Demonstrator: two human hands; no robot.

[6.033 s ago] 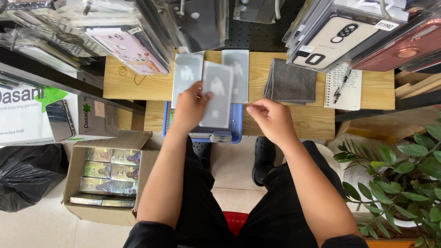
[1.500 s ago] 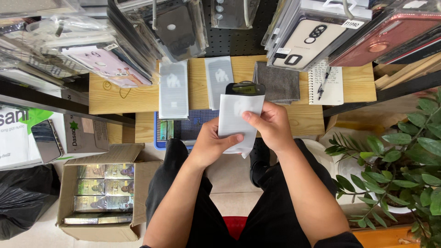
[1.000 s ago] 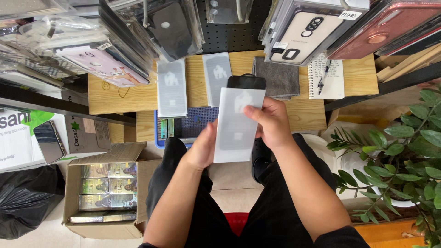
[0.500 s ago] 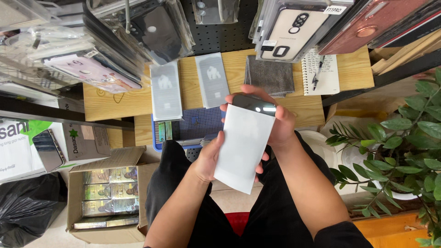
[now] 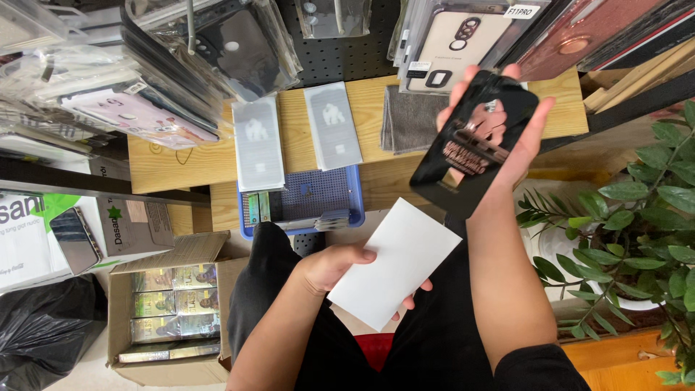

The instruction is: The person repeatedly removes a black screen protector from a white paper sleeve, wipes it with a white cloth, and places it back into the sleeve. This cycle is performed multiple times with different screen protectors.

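Since half a second earlier, you had pulled the two pieces apart: the black glossy sheet [image 5: 474, 145] that sat tucked behind the white sleeve [image 5: 394, 271] went up and to the right, while the sleeve dropped low over your lap.

One risk I judged from that: the black sheet rested on spread fingertips with nothing pinching it hard, so a small tilt of the wrist could have let it slide off toward the potted plant [image 5: 637, 239] or the floor. Bare fingers on its shiny face could also have left smudges. The white sleeve was held only at one edge and could have bent or slipped.

Your right hand [image 5: 499, 137] was raised in front of the wooden shelf [image 5: 195, 159], fingers wide and cupped behind the black sheet, holding it by its edges just below the hanging phone cases [image 5: 452, 43]. Your left hand [image 5: 337, 264] was half closed, thumb on top and fingers under, gripping the white sleeve by its left side above your knees.

Two grey packets [image 5: 297, 137] lay on the shelf, with a grey cloth [image 5: 409, 119] beside them and a blue tray [image 5: 311, 199] below. A cardboard box [image 5: 170, 311] of packets sat on the floor to your left.
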